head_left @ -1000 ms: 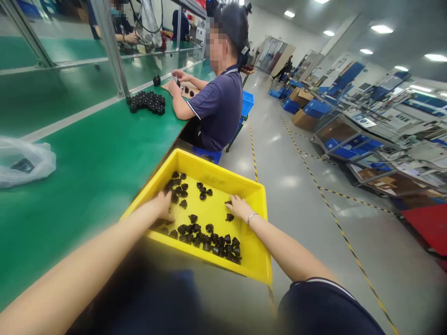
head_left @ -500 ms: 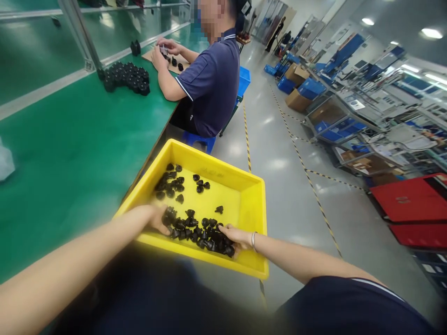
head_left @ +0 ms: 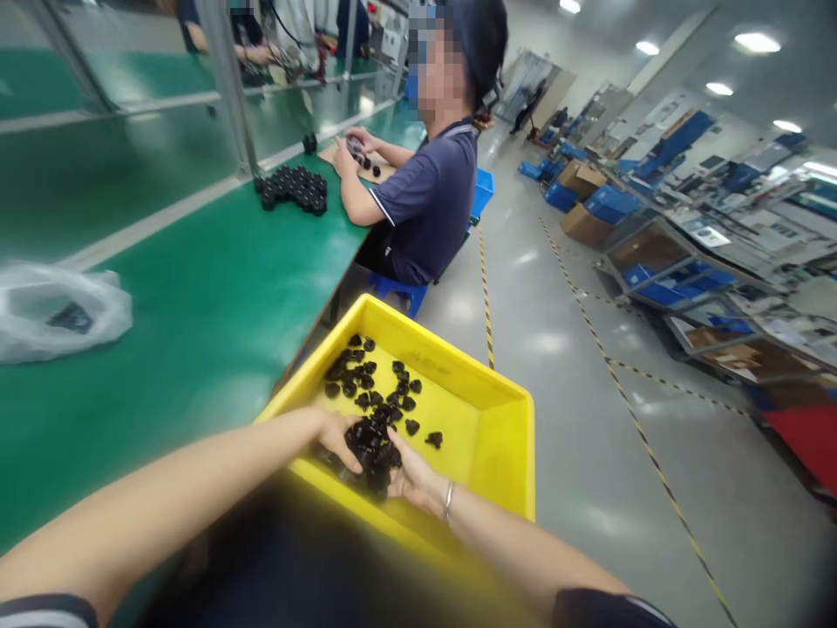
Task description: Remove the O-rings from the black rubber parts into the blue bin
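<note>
A yellow bin (head_left: 503, 453) tilts at the table edge, with many small black parts (head_left: 350, 375) scattered on its floor. Inside it my left hand (head_left: 336, 436) and my right hand (head_left: 411, 471) face each other, curved around a heap of black parts (head_left: 372, 440) pressed between them. The left thumb lies against the heap's near left side; the right thumb rests on its right side. A bracelet circles my right wrist. Some fingertips are hidden by the parts.
On the green table (head_left: 196, 288) lie a clear plastic bag (head_left: 98, 318) and a cluster of black pieces (head_left: 294, 187). A seated person (head_left: 432, 192) works beyond the bin. A metal post (head_left: 228, 96) rises behind the cluster.
My hands have come closer together, gathering the spread black parts into one heap. The view has shifted, showing more of the plastic bag at left.
</note>
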`<state>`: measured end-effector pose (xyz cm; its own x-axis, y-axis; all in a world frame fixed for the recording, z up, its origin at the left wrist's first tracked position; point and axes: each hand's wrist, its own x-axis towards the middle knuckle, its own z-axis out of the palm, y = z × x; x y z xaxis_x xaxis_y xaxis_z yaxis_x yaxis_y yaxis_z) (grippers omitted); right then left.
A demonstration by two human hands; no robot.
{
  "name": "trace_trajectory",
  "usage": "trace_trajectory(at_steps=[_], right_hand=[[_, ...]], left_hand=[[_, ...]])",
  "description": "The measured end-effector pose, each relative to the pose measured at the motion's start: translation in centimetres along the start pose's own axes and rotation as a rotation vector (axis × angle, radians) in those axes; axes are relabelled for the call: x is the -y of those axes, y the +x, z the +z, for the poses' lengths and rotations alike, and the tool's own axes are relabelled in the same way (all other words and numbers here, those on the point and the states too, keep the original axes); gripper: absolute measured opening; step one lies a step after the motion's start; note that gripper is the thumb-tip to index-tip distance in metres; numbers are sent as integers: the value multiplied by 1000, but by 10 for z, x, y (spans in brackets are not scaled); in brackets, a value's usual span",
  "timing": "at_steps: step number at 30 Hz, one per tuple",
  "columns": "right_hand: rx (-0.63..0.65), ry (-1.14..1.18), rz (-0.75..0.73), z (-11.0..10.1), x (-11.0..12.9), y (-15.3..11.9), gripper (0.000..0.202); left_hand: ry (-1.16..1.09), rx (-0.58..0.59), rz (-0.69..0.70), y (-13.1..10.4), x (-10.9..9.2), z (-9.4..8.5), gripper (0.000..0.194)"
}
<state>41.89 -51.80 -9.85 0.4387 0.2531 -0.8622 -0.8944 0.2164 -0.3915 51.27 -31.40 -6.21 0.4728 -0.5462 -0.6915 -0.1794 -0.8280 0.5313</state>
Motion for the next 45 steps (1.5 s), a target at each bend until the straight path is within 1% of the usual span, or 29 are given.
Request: trace_trajectory(at_steps=[1,3,6,9,12,14,16,19,22,25,28,32,33,36,40,41,43,45], right_hand=[[35,7,-2,5,-1,2,60],[97,9,-16,13,-2,6,63],[150,110,-114,23,-6,13,60],[140,230,-208,33,-9,20,54],[114,262,-235,45,-7,25,56],[101,282,-248,53,-2,30,57],[90,292,-256,63,3,35,58],[65,286,-274,74,11,41,55],[27,264,-321,79,22,43,52],[-34,241,-410,80,37,43,52],[-106,211,-530,78,53,44,49],[-180,111,-682,74,65,41,48],[-188,72,-712,72,67,39,48],[-169,-62,-774,70,73,28,48],[-62,-220,-828,75,90,11,46],[-58,-210,-894,78,95,7,46],[-20,-215,-946,85,104,-2,43],[20,-161,-1004,95,110,-12,39]], left_hand=[[-22,34,-6,-2,-2,-2,71],[-71,69,-15,-6,-7,-5,72],[-131,61,-30,-11,-12,-10,70],[-165,52,-42,-14,-14,-11,67],[-166,35,-56,-15,-15,-7,60],[-148,-12,-78,-16,-15,-4,54],[-125,-83,-104,-18,-15,-1,51],[-101,-184,-126,-20,-14,-1,48],[-92,-285,-124,-21,-12,-4,48],[-81,-384,-85,-21,-14,-9,51],[-67,-456,-28,-20,-19,-12,61],[-65,-531,32,-22,-28,-15,94],[-71,-547,42,-23,-31,-16,99],[-105,-579,69,-30,-38,-17,95],[-156,-642,121,-41,-44,-26,91],[-165,-646,138,-45,-45,-29,94],[-180,-677,157,-57,-46,-33,94],[-180,-749,187,-74,-45,-35,92]])
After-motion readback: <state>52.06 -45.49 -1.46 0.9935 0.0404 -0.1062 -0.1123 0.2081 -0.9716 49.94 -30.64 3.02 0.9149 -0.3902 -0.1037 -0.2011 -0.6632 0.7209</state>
